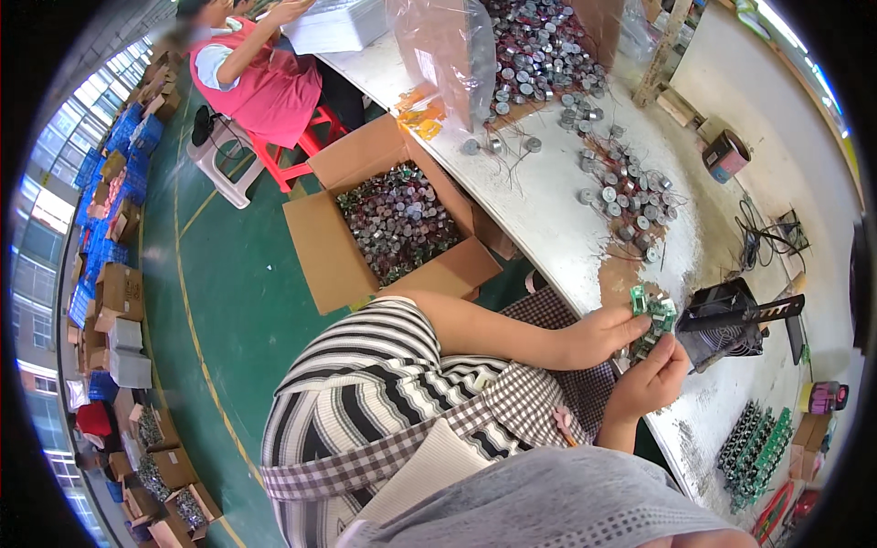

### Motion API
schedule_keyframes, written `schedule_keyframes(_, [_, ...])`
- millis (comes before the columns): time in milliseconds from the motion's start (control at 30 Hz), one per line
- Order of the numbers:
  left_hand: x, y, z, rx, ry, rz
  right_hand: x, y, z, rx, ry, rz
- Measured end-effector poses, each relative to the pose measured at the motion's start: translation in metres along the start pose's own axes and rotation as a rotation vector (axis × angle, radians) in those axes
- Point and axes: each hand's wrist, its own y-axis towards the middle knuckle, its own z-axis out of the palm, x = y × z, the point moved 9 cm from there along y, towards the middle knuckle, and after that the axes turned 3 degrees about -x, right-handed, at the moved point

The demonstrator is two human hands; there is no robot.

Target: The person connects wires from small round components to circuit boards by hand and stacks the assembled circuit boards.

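Note:
My left hand (598, 338) and my right hand (650, 379) meet over the near edge of the white workbench (566, 233). Between their closed fingers is a small cluster of green circuit boards (660, 315); how many there are is hard to make out. The fingertips of both hands press on the boards. Just beyond lies a loose spread of small round silver motors (630, 196) with thin wires. Right of my hands stands a black fan (726, 315), with a dark bar-shaped holder (749, 313) in front of it.
Stacked green circuit boards (756, 447) lie at the bench's right. An open cardboard box (333, 251) full of wired motors stands at my left. A larger motor heap (544, 50) lies farther up the bench. A person in a red vest (260, 87) sits at far left; a tin can (726, 157) stands near the wall.

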Motion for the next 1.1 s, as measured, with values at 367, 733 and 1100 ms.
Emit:
schedule_keyframes(367, [-0.021,0.003,-0.015,-0.132,-0.009,0.008,-0.011,-0.023,0.024,0.232,0.321,0.239])
schedule_keyframes(733, [0.019,-0.036,-0.03,0.009,-0.579,-0.637,0.02,-0.031,0.036,0.485,0.195,-0.116])
schedule_keyframes(1100, [-0.067,-0.127,-0.429,-1.012,-0.261,-0.047,0.024,-0.03,0.041,0.489,0.132,-0.326])
